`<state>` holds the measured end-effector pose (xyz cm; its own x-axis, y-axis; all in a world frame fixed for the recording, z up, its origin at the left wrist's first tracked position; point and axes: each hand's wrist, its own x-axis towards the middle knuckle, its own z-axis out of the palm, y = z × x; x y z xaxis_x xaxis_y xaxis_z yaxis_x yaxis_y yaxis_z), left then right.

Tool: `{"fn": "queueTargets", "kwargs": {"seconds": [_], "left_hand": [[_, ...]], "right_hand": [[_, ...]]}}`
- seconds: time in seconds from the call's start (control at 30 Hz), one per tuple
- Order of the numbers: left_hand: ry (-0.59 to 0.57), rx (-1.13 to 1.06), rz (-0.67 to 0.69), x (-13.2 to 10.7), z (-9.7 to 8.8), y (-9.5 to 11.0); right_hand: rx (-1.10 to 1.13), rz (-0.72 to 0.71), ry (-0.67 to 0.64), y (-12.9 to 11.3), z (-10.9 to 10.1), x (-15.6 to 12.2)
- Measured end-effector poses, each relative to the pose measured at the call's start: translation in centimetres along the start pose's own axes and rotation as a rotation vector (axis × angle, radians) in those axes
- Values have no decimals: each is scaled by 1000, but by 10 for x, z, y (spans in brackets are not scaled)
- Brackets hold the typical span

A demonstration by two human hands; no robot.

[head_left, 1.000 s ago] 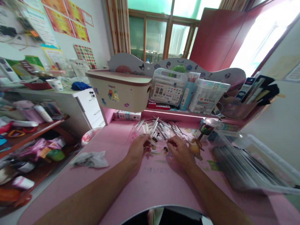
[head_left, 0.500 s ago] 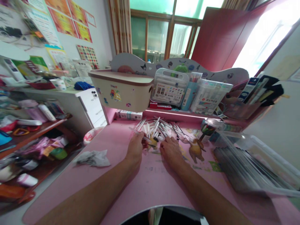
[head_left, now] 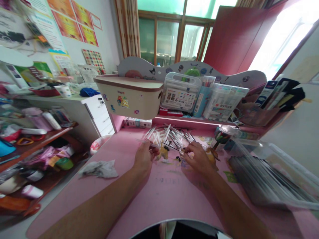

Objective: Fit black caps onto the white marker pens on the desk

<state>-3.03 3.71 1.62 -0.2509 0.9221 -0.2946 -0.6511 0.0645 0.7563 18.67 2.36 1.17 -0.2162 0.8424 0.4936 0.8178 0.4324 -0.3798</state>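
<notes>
A heap of white pens (head_left: 169,136) lies on the pink desk (head_left: 159,196) just below the shelf. My left hand (head_left: 144,156) is closed round one white pen that sticks out to the left, at the near left edge of the heap. My right hand (head_left: 199,158) rests at the heap's near right edge with its fingers pinched on a small thing I cannot make out. Small dark caps lie on the desk between the two hands.
A crumpled grey tissue (head_left: 99,168) lies left of my arm. A clear plastic case (head_left: 269,179) of pens sits at the right, a round tin (head_left: 220,136) behind it. A cream storage box (head_left: 129,96) and marker sets (head_left: 179,94) stand on the shelf.
My right hand has moved right, away from the left hand, along the near edge of the heap. My left hand stays closed on its pen, barely shifted.
</notes>
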Motion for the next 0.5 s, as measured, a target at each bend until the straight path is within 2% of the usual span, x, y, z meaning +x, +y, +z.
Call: {"fn": "queueTargets", "kwargs": {"seconds": [0.2, 0.5], "left_hand": [[48, -30, 11, 3, 1, 3], [62, -9, 19, 5, 0, 3]], "right_hand": [[151, -50, 10, -3, -1, -2], [180, -69, 5, -5, 0, -3]]}}
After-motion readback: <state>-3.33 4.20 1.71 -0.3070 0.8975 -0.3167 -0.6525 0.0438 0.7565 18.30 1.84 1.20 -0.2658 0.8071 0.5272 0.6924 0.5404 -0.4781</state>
